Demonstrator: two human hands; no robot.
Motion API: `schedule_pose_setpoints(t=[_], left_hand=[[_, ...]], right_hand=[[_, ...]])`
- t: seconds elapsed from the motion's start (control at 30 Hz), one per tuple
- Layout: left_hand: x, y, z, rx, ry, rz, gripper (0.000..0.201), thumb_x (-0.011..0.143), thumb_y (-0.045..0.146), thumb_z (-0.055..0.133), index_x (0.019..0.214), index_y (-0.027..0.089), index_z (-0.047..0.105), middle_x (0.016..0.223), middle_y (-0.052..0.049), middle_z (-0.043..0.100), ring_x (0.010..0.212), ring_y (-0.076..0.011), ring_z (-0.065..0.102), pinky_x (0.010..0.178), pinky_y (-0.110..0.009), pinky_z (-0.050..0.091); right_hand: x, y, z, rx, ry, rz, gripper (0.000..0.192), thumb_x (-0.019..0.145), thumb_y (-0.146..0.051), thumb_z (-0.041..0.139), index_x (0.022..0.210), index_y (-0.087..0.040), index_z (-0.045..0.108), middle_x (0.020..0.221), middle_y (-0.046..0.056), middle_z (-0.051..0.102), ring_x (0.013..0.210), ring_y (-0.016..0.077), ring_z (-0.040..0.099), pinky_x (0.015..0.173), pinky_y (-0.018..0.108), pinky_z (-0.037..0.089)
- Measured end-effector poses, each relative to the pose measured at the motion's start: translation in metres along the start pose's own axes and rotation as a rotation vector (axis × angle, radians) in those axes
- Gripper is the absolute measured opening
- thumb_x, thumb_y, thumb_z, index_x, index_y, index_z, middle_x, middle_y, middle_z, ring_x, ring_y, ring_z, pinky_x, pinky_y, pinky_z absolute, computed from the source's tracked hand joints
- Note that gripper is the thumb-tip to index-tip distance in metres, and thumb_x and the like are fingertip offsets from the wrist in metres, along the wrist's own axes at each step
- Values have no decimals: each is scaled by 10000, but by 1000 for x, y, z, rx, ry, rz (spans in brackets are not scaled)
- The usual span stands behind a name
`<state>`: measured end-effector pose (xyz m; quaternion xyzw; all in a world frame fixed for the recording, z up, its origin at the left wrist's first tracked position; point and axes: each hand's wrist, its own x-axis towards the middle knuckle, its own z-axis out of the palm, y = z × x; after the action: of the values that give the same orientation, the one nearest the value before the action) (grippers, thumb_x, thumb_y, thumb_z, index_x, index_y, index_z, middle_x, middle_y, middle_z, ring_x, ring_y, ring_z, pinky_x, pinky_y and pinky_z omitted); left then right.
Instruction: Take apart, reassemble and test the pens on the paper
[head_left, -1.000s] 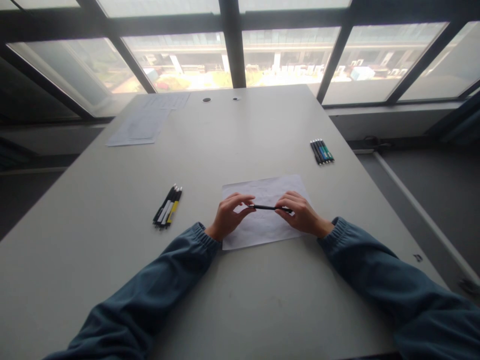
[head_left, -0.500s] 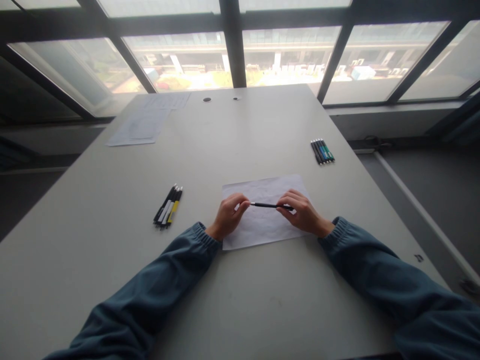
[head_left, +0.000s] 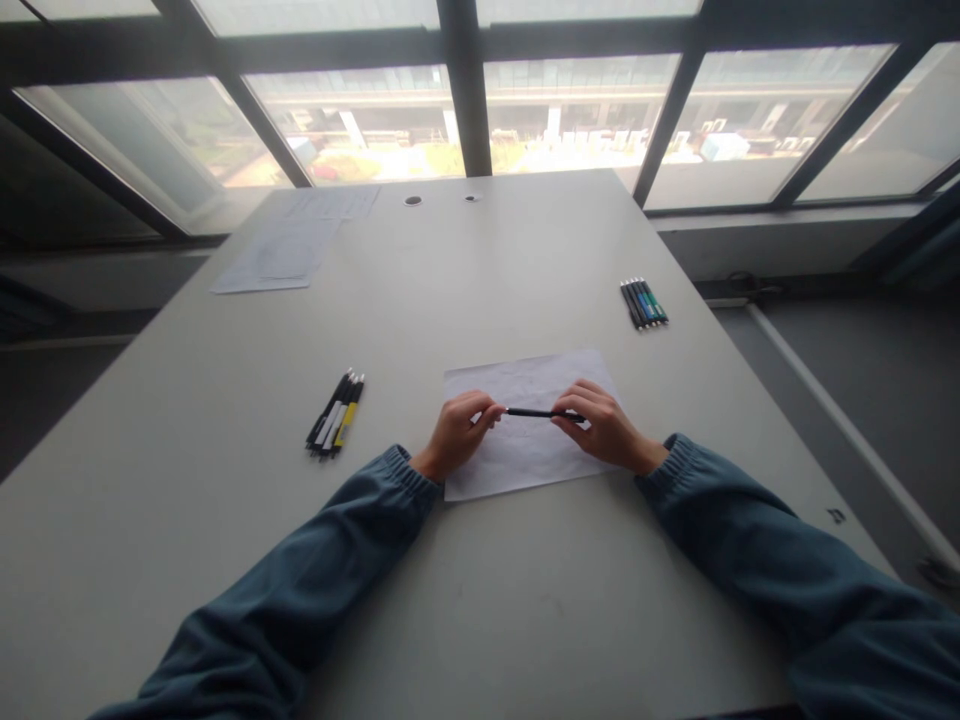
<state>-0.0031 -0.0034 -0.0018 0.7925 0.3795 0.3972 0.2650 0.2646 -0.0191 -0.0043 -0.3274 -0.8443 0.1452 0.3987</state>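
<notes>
A thin black pen point(head_left: 531, 412) lies level between my two hands, just above a white sheet of paper point(head_left: 525, 460) on the grey table point(head_left: 480, 600). My left hand point(head_left: 459, 432) pinches the pen's left end with its fingertips. My right hand point(head_left: 600, 425) grips the pen's right end, fingers curled over it. Both wrists rest near the sheet's lower edge.
A bunch of black, white and yellow pens point(head_left: 334, 414) lies to the left. Several dark, blue and green pens point(head_left: 643, 302) lie at the right, near the table edge. Loose sheets point(head_left: 289, 245) sit at the far left corner by the windows.
My left hand's fingers closed from spread onto the pen's left end. The pen and my right hand stayed almost still.
</notes>
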Motion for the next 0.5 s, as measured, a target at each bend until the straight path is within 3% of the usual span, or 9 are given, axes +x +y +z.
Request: schedule_pose_setpoints(t=[0.27, 0.5], left_hand=[[0, -3, 2, 22, 66, 36, 188, 924, 359, 671, 858, 184, 684, 761, -31, 662, 728, -139, 595, 603, -240, 464], [0, -2, 3, -9, 51, 56, 103, 923, 287, 674, 961, 196, 703, 860, -43, 705, 765, -130, 625, 654, -240, 524]], right_hand=[[-1, 2, 0, -10, 1, 8, 10, 941, -211, 630, 936, -209, 622, 852, 67, 661, 820, 217, 566, 760, 381, 501], [-1, 2, -1, -10, -2, 22, 8, 940, -211, 626, 933, -214, 628, 850, 67, 663, 820, 224, 572, 765, 386, 502]])
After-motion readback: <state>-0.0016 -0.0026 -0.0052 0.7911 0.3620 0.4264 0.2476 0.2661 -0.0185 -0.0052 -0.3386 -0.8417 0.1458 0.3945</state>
